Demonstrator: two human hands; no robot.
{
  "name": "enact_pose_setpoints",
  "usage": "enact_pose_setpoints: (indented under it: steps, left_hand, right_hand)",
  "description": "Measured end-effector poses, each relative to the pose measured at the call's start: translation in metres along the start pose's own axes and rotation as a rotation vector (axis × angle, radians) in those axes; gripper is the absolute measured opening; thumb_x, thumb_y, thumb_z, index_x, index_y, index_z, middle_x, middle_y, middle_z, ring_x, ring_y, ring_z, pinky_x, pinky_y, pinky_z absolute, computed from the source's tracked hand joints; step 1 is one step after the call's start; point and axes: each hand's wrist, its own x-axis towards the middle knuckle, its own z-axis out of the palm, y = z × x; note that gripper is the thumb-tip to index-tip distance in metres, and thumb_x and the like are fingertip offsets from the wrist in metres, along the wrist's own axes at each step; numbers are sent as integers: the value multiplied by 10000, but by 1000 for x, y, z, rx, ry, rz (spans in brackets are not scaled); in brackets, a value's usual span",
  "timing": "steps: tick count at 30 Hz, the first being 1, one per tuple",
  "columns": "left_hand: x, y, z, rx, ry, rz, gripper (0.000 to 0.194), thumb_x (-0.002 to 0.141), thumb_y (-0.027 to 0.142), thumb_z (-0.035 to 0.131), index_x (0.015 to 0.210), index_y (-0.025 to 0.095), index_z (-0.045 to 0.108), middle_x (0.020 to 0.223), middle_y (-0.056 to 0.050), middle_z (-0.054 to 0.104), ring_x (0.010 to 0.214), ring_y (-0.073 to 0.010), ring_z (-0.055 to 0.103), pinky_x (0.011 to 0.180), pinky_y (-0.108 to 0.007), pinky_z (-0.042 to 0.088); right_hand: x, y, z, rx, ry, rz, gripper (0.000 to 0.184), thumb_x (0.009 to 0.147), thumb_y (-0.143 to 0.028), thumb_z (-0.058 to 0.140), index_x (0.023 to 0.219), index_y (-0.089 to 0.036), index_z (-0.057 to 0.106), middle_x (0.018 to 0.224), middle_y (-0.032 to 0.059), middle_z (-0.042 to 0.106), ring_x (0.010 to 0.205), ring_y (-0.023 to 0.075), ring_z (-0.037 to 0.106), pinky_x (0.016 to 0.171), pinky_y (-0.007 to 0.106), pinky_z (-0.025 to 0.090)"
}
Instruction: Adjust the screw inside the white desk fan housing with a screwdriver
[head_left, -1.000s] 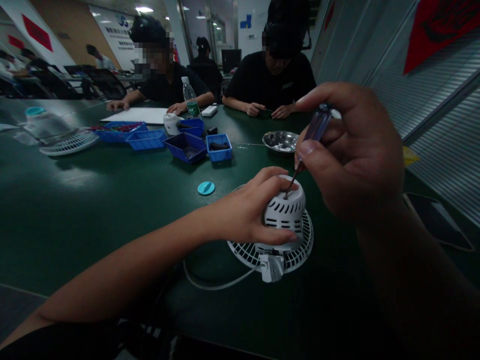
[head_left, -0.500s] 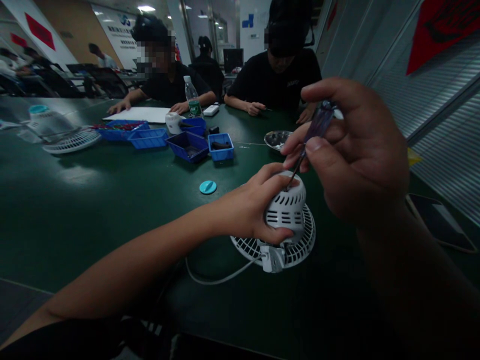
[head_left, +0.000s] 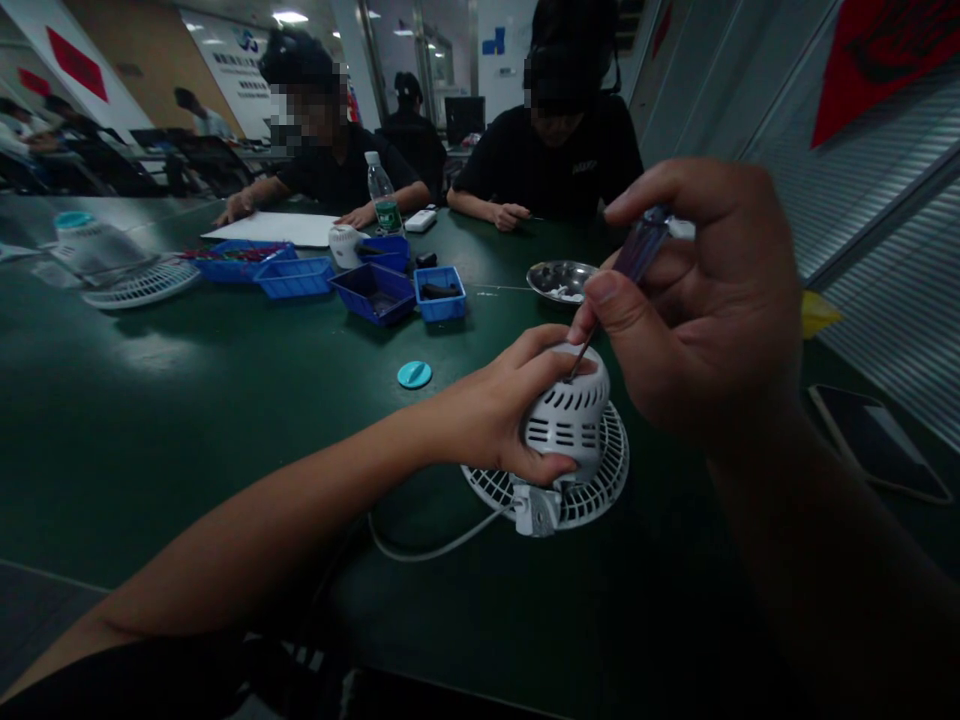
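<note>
So from the worker's seat, the white fan housing (head_left: 566,432) is near 1 o'clock, grille (head_left: 616,455) underneath. Left hand (head_left: 491,405) has its fingers spread round it, right hand (head_left: 720,310) is pinching a screwdriver (head_left: 640,250), tip down on top. Looks like screw work to me, in or out I can't tell. I'd guess the next move needs the tip kept seated while twisting. Bottle label (head_left: 388,216) and wall sign (head_left: 234,72), both around 11 o'clock, are too blurry to read.
</note>
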Motion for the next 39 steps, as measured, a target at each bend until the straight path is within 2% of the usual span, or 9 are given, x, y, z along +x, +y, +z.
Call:
enact_pose_setpoints:
  steps: [7,10,15,19,21,26,31,35,39]
  left_hand:
    - [-4,1,0,5,37,-77,868,775,647,799,1433,188,466,1567,-224,401,1493,-420,427,1248,-602,440]
    - [-5,0,1,17,36,-74,875,772,657,802,1432,193,462,1565,-225,399,1509,-416,408,1257,-596,435]
    - [-4,2,2,25,21,-47,857,791,657,785,1432,189,461,1571,-235,390,1508,-415,414,1239,-598,459]
    - [-4,6,3,36,-4,-61,856,809,637,778,1452,174,456,1603,-254,353,1516,-436,408,1194,-600,499]
    - [-4,5,3,34,-10,-71,860,806,644,779,1457,187,452,1613,-245,347,1516,-434,410,1188,-599,504]
    - [-5,2,1,48,-36,-32,889,813,680,770,1469,178,441,1608,-249,350,1518,-425,403,1215,-587,487]
    - [-5,2,1,60,-33,-29,864,837,683,745,1464,166,448,1600,-251,360,1523,-432,395,1216,-589,488]
    - [-5,-2,4,80,2,20,883,840,697,739,1464,149,439,1569,-272,379,1525,-438,393,1216,-595,485]
    - [-7,-9,6,88,35,91,897,840,686,751,1482,171,395,1554,-266,399,1532,-424,388,1236,-599,465]
  right_hand:
    - [-3,-3,1,106,-64,-7,423,934,-121,551,1311,-311,587,1332,-15,673,873,102,709,751,293,621]
    - [-2,-3,0,112,-82,-9,430,947,-124,549,1325,-323,597,1257,-13,708,932,120,734,829,310,647]
    - [2,-1,-1,19,-48,-23,385,899,-177,687,1262,-292,632,1076,-3,727,788,132,700,669,302,611]
    - [2,3,0,30,36,6,365,825,-123,752,1139,-264,631,865,-34,634,675,106,653,540,247,512]
    - [1,6,1,56,41,12,372,826,-114,747,1141,-269,623,913,-33,648,666,94,654,521,237,489]
    - [1,10,0,97,-16,-33,512,828,-106,746,1283,-294,607,1289,-4,690,712,73,657,594,253,538]
    - [0,4,-1,87,-20,-62,317,892,-165,702,1188,-264,648,1203,-13,700,723,76,651,589,254,507]
    - [0,0,-1,115,-58,-13,323,963,-120,523,1241,-256,616,1176,-20,695,885,89,695,778,276,567]
    - [2,-1,-3,41,-71,-45,273,988,-159,561,1236,-267,599,1134,-43,693,777,48,697,670,210,569]
